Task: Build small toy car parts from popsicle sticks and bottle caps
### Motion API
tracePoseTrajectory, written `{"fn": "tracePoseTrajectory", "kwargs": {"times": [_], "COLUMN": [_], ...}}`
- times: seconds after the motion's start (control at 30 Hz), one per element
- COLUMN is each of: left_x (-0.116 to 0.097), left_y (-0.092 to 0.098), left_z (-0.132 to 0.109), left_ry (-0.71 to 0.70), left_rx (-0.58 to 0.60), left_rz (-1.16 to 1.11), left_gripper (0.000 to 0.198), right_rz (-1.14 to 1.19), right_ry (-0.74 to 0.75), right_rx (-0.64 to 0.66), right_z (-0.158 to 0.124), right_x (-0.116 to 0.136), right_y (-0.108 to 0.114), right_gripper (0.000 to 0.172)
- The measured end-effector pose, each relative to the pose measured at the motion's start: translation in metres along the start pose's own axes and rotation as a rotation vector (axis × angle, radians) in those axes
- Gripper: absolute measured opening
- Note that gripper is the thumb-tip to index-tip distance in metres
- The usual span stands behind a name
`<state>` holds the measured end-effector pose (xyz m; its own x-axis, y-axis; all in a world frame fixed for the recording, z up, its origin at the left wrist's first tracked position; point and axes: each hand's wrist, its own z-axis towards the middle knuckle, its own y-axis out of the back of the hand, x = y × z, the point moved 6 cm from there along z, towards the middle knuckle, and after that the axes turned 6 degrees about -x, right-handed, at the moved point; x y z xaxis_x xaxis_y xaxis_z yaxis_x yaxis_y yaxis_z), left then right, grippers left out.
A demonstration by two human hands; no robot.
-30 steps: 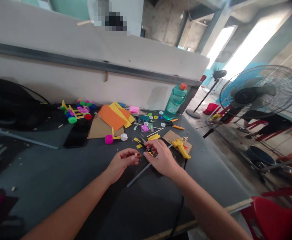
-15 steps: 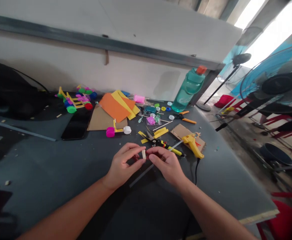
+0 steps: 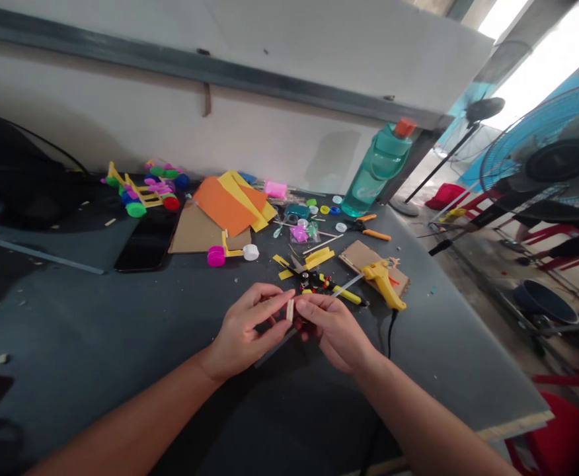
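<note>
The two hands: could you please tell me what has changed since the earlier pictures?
The right hand has moved from over the dark plier-like tool toward the left hand, and is now close beside the short pale piece; contact is unclear. The left hand keeps hold of that piece. The yellow glue gun and teal bottle stay put.

Craft workshop, yellow glue gun [image 3: 383, 283], orange-handled pliers [image 3: 375, 234], dark workbench [image 3: 121, 330], standing fan [image 3: 557, 162]

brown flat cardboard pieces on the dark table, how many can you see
2: the first piece lies partly beneath the orange flat sheet, beside the black rectangular phone; the second piece is partly covered by the yellow glue gun. More could be hidden.
</note>
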<state>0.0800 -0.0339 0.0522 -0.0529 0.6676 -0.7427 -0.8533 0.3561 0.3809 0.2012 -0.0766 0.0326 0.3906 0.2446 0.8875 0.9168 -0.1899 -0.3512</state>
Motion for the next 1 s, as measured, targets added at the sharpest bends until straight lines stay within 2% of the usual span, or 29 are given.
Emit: {"fn": "tracePoseTrajectory", "kwargs": {"times": [0.2,0.4,0.63,0.8,0.9,1.0], "left_x": [-0.001,-0.002,-0.003,-0.001,0.004,0.013], "left_y": [-0.002,-0.003,-0.003,-0.006,-0.006,-0.006], "left_z": [0.0,-0.001,0.0,0.0,0.0,0.0], "left_ry": [0.021,-0.015,-0.03,-0.028,0.043,0.174], "left_rx": [0.037,0.053,0.072,0.07,0.049,0.022], "left_rz": [-0.028,-0.035,-0.037,-0.035,-0.047,-0.06], "left_gripper": [0.045,0.047,0.048,0.048,0.045,0.03], "right_rz": [0.085,0.107,0.034,-0.083,-0.115,-0.122], "right_ry": [-0.054,-0.056,-0.008,0.118,0.174,0.207], "right_rx": [-0.009,-0.038,-0.076,-0.164,-0.22,-0.266], "right_z": [0.002,0.005,0.005,0.004,0.004,0.004], "right_x": [-0.006,-0.009,-0.006,-0.002,0.001,0.003], "right_y": [0.003,0.006,0.007,0.012,0.014,0.016], "right_gripper": [0.017,0.013,0.013,0.012,0.014,0.015]}}
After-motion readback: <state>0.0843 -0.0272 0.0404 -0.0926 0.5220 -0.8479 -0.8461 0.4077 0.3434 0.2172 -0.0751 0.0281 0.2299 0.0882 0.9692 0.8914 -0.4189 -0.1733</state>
